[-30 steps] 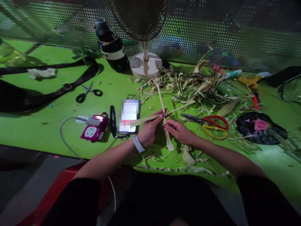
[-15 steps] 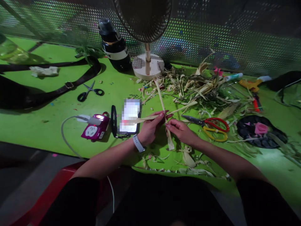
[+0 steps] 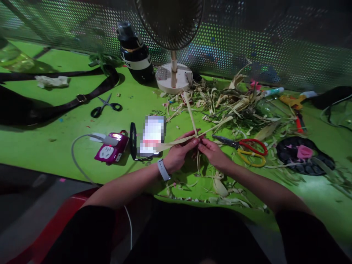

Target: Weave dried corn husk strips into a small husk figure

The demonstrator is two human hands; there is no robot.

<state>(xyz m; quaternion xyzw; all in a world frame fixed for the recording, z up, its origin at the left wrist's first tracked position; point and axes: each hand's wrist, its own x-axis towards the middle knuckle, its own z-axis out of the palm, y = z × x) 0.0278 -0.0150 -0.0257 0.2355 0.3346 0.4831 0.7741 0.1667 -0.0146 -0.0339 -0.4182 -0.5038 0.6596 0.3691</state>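
Pale dried husk strips (image 3: 190,112) cross one another where my two hands meet, with ends reaching up, left, right and down. My left hand (image 3: 178,156) is closed on the strips, thumb pressed near the crossing. My right hand (image 3: 213,151) pinches them just right of and below that point. Part of the crossing is hidden by my fingers. Close to my right hand lie large scissors (image 3: 239,145) with one red and one yellow handle. A phone (image 3: 151,135) with a lit, blurred screen is by my left hand.
Husk scraps (image 3: 236,99) are heaped behind my hands, below a fan (image 3: 173,79). A black bottle (image 3: 136,60), small scissors (image 3: 106,105) and a purple power adapter (image 3: 111,150) stand or lie leftward. A black tray (image 3: 286,156) is at right.
Both hands have shifted slightly right with the strips. The lower strip, earlier hanging broad toward me, now shows narrower, and the left strip end has tilted lower.
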